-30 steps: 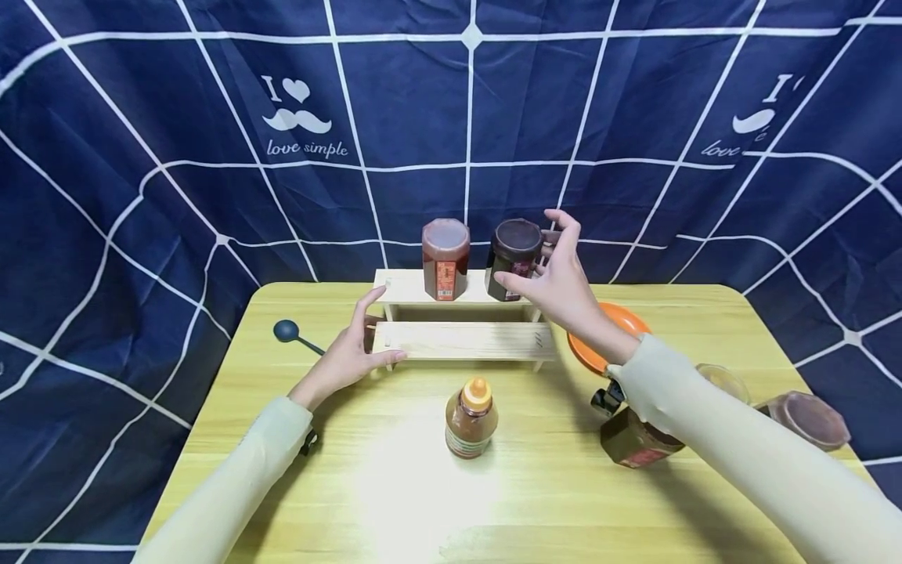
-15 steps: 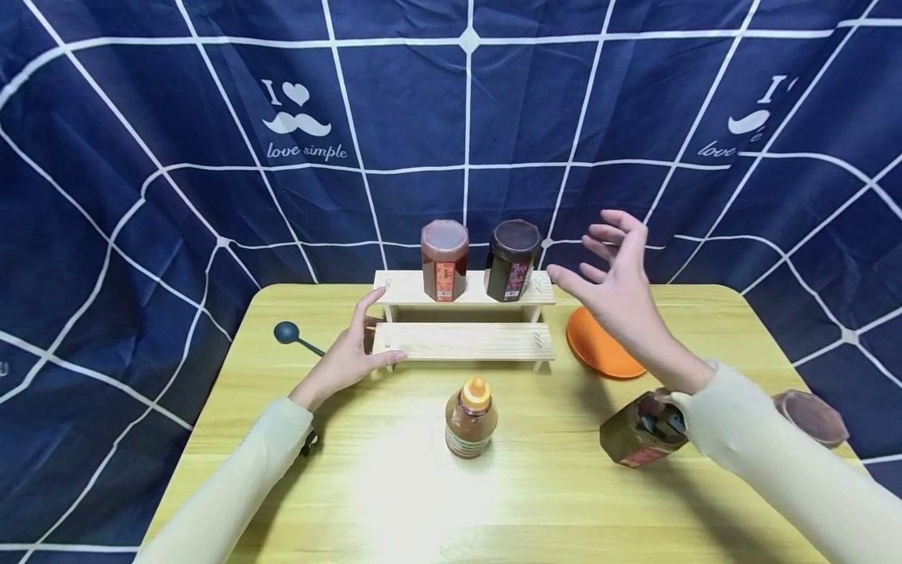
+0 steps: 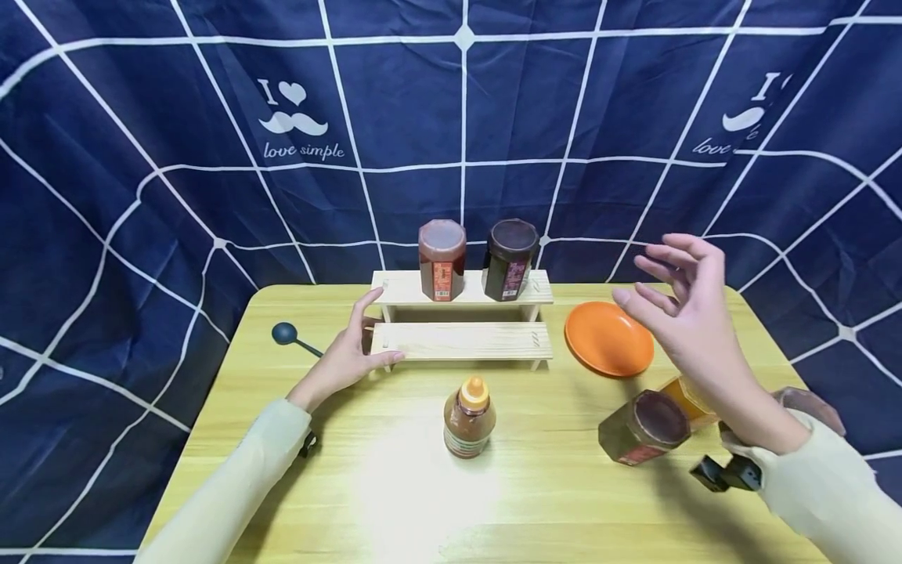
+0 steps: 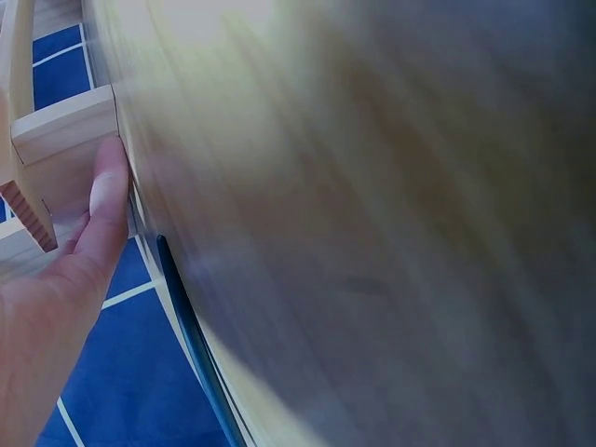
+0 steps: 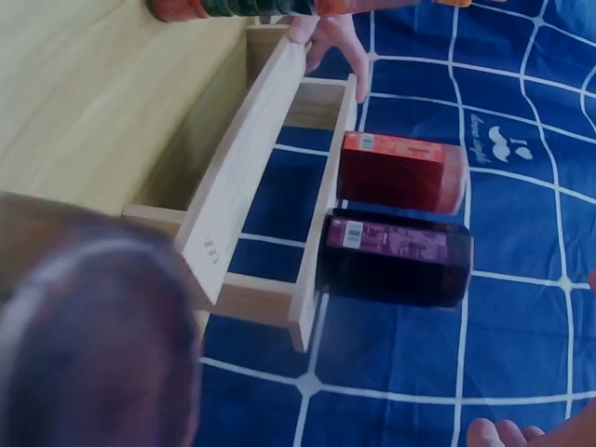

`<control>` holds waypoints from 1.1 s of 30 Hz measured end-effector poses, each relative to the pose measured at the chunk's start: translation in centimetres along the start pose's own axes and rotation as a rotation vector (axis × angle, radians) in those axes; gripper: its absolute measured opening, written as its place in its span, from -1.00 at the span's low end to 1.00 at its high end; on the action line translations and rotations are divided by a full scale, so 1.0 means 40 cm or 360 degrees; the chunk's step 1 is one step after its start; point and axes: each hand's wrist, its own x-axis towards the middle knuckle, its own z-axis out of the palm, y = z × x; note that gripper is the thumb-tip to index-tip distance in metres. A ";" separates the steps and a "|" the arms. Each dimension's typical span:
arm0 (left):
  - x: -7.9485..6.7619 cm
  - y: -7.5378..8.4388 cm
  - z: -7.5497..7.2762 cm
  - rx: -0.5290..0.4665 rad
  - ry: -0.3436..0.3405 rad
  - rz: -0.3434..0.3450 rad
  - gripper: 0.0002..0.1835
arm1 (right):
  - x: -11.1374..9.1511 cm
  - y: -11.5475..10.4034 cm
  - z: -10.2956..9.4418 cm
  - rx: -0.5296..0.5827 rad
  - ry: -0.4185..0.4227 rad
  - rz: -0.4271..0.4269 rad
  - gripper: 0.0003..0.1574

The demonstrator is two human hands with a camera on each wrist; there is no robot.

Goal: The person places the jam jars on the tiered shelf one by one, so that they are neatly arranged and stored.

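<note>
My left hand (image 3: 345,356) grips the left end of a two-step wooden rack (image 3: 461,341), thumb on the front of the lower step. In the left wrist view its fingers (image 4: 110,186) lie along the rack's side piece. Upright on the upper step stand a red-brown jar (image 3: 442,262) and, to its right, a dark jar with a purple label (image 3: 509,262). My right hand (image 3: 694,313) is in the air at the right, fingers spread and loosely bent, holding nothing. In front of the rack stands a squeeze bottle (image 3: 469,423) with a yellow pointed cap.
An orange plate (image 3: 609,341) lies right of the rack. Below my right hand are a brown-lidded jar (image 3: 637,431), a partly hidden yellow jar (image 3: 683,399) and another jar (image 3: 810,407) behind the forearm. A dark spoon (image 3: 285,333) lies at the left. Blue cloth (image 3: 395,102) hangs behind.
My right hand has let go of the dark jar on the upper step and moved right, past the orange plate. The left hand keeps its place on the rack.
</note>
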 end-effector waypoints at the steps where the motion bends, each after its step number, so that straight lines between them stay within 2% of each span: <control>1: 0.000 0.000 0.000 0.0001 0.0000 0.0001 0.27 | -0.010 0.000 -0.009 0.0039 -0.0003 -0.0008 -0.01; 5: 0.003 0.001 0.000 -0.0010 0.0000 0.0003 0.27 | -0.047 0.005 -0.045 0.0119 -0.0021 -0.0032 0.00; 12: 0.006 0.000 0.001 -0.0035 -0.0010 -0.0008 0.26 | -0.114 0.029 -0.093 0.0154 -0.0074 -0.0072 -0.03; 18: 0.004 0.001 -0.001 -0.0027 -0.0005 -0.0007 0.27 | -0.171 0.052 -0.114 0.0135 -0.0095 -0.0160 -0.03; 24: -0.001 0.002 0.001 -0.0059 -0.0020 -0.0004 0.27 | -0.226 0.072 -0.134 0.0207 -0.0088 -0.0213 0.04; 33: -0.002 0.003 0.000 -0.0036 -0.0011 -0.0006 0.28 | -0.298 0.097 -0.163 0.0084 -0.0080 -0.0186 0.04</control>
